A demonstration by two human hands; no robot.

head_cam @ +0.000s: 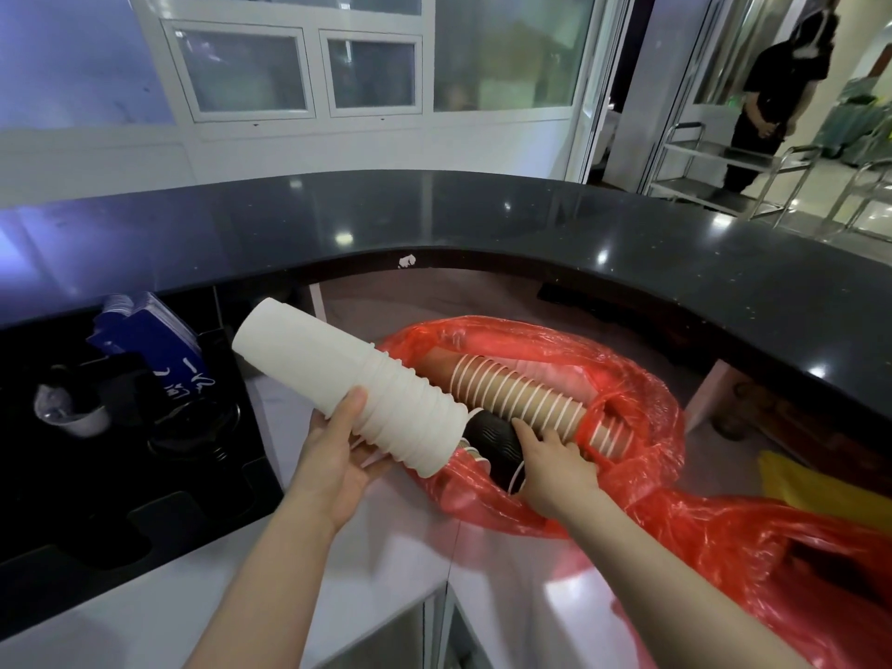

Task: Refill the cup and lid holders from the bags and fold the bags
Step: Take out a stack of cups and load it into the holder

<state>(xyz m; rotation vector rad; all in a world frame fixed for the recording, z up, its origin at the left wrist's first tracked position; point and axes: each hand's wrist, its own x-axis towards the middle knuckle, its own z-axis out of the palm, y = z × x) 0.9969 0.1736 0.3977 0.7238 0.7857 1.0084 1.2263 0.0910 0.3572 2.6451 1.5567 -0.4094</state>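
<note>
Head view looks down over a white worktop (338,596) set below a dark curved counter (482,219). Left hand (338,456) grips a stack of white paper cups (347,386) from beneath, thumb up on the side and fingers curled under; the stack lies tilted, its closed smooth end up and to the left, its ribbed run of rims slanting down to the right, and its lower end sits just over the near edge of the red plastic bag (642,480). That bag is thin, glossy and crumpled, its mouth spread wide on the worktop. Inside it lies a stack of brown paper cups (521,395) with white rolled rims, slanting the same way as the white stack and just beside it. Right hand (550,463) reaches into the bag's mouth, fingers curled round a black ripple-walled cup (492,434) — this cup lies between the white stack's lower end and the brown stack. A black holder tray (120,451) stands at the left on the worktop, with a clear lidded cup (72,408) and a blue packet (145,330) in it — its other slots are too dark to read. Something yellow (820,490) lies behind the red bag at the right
</note>
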